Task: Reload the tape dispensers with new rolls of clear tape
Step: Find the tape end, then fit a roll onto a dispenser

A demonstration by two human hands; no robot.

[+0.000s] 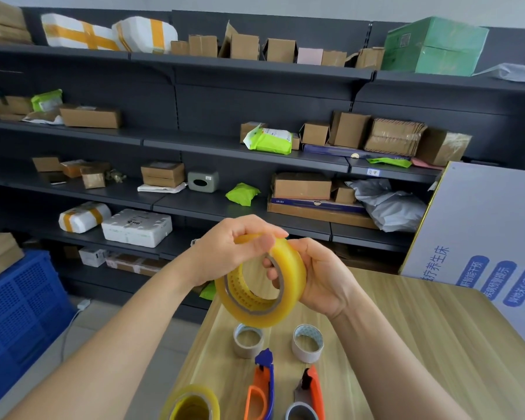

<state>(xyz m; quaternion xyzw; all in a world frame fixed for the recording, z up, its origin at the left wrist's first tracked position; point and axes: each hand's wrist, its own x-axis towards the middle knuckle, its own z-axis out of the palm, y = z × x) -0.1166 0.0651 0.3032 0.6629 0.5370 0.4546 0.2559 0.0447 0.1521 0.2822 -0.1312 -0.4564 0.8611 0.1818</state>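
Both hands hold one roll of tape (290, 268) up in the air above the near end of the table (406, 328). The left hand (234, 247) comes in from above, wrist bent, its fingers curled over the top edge of the roll and pinching at the outer layer, perhaps feeling for the loose end. The right hand (323, 278) cradles the roll from the far side, palm towards it, with fingers hooked through the hole. The roll is tilted, its open face turned down and towards the person.

Below it, on the table, stand two empty cores (247, 341), side by side and a little apart. Nearer the person lie an orange-and-blue dispenser (262, 386) and an orange-and-grey dispenser (309, 389); neither seems to carry a full roll. A spare roll (191, 401) sits at the table's near left corner.

Judging by this, the old cores are out and the loading itself is not yet done: the held roll has to go onto one dispenser, the spare onto the other.

Behind are dark shelves (194, 201) of parcels, and a blue crate (22, 310) at the left.
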